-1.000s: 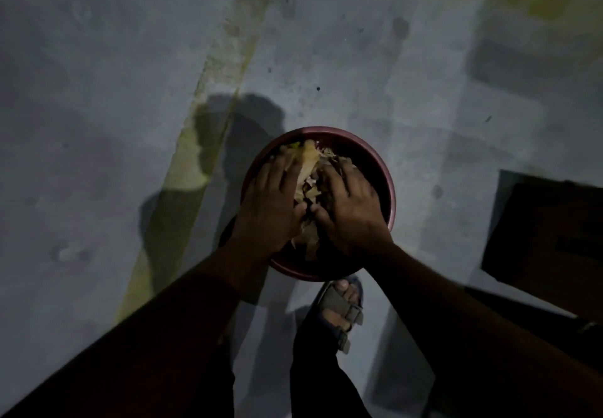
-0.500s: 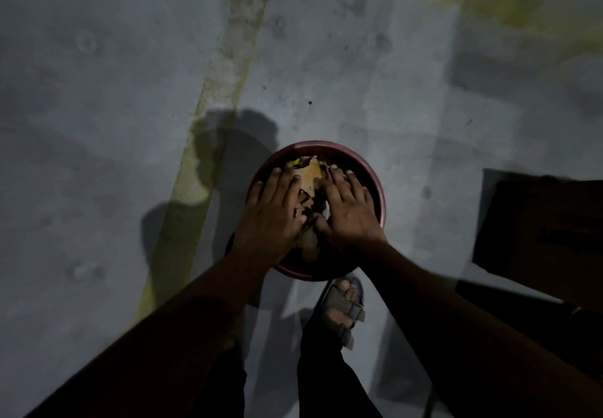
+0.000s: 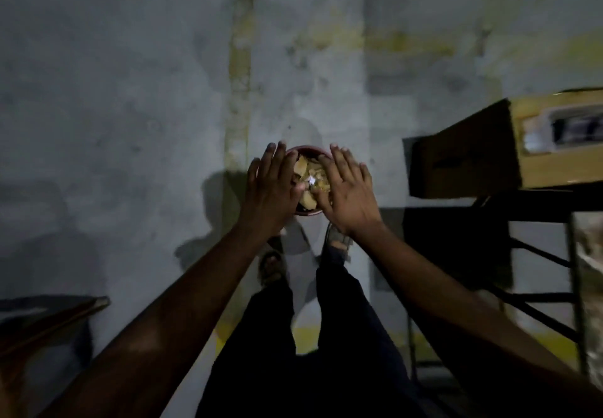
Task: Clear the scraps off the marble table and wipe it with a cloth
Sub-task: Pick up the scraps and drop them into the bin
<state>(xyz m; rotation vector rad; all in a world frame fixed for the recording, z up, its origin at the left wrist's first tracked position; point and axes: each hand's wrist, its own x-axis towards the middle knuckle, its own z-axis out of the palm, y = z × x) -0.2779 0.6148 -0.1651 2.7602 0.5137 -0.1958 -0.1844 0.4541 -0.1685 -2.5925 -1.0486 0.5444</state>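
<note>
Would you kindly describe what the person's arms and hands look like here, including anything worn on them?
Both forearms are bare, with no sleeve reaching into view. The left hand and the right hand wear no gloves; no ring, watch or bracelet shows, though the light is dim. Lower down the person wears dark trousers and strapped sandals.

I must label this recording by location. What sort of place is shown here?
Probably a dim utility or storage area: bare grey concrete floor with faded yellow painted lines, a brown cardboard box, and a round dark-red bowl of scraps on the floor.
</note>
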